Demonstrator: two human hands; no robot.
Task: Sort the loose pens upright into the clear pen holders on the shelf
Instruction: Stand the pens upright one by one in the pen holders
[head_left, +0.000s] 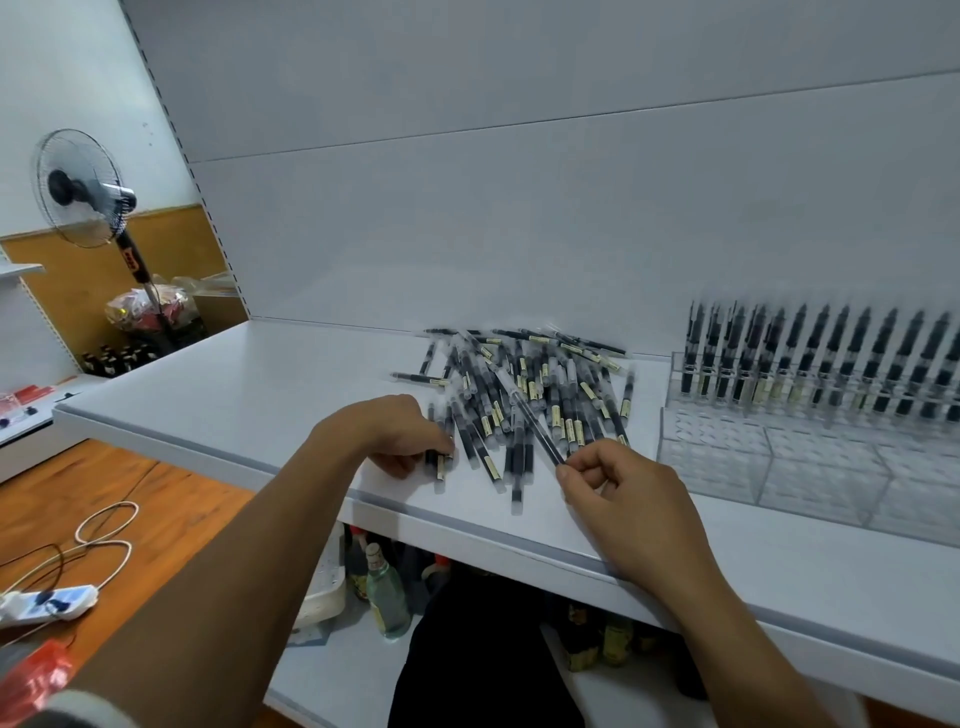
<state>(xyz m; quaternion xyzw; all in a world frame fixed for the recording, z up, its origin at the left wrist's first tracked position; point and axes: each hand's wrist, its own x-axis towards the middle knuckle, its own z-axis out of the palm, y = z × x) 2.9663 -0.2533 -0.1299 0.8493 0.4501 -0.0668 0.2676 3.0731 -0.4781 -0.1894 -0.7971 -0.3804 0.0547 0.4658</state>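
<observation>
A heap of loose black pens (524, 384) with clear caps lies in the middle of the white shelf (249, 395). My right hand (618, 499) pinches one black pen (535, 426) by its near end, the pen slanting up and left over the heap. At the heap's near left edge, my left hand (395, 431) has its fingertips curled onto a pen lying there. Tiered clear pen holders (810, 462) stand at the right; their back rows hold several upright pens (831, 364), and the front rows are empty.
The shelf's white back panel rises behind the heap. A lower shelf with bottles (384, 592) sits under the front edge. To the left are a standing fan (83, 192), a wooden floor, and a power strip with cables (47, 603).
</observation>
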